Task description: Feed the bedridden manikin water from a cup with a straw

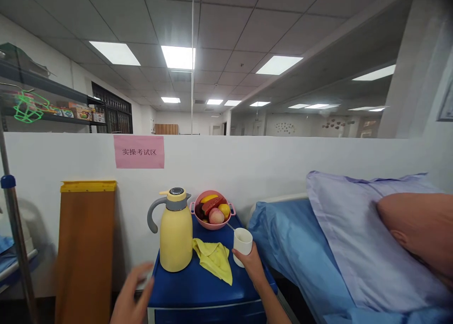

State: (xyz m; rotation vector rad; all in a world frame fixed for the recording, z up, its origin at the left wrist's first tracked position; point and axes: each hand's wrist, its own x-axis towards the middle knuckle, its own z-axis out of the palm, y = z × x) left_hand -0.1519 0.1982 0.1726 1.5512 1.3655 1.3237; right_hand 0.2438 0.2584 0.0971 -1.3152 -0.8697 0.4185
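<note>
My right hand (pixel 250 263) is wrapped round a white cup (pixel 242 245) with a thin spoon handle sticking out of it, at the right edge of a blue bedside cabinet (pixel 198 286). My left hand (pixel 132 295) hovers at the cabinet's left front corner, fingers spread and blurred, holding nothing. A yellow thermos jug (pixel 175 232) with a grey handle stands just right of that hand. A crumpled yellow cloth (pixel 214 259) lies between the jug and the cup. Behind them sits a pink bowl (pixel 195 210) of fruit.
A bed with blue sheets (pixel 293 248) and a lilac pillow (pixel 357 220) runs along the right; a bald head (pixel 421 229) rests on the pillow. A brown board with a yellow top (pixel 87 248) leans on the white partition (pixel 247 163) at left. A metal pole (pixel 16 239) stands far left.
</note>
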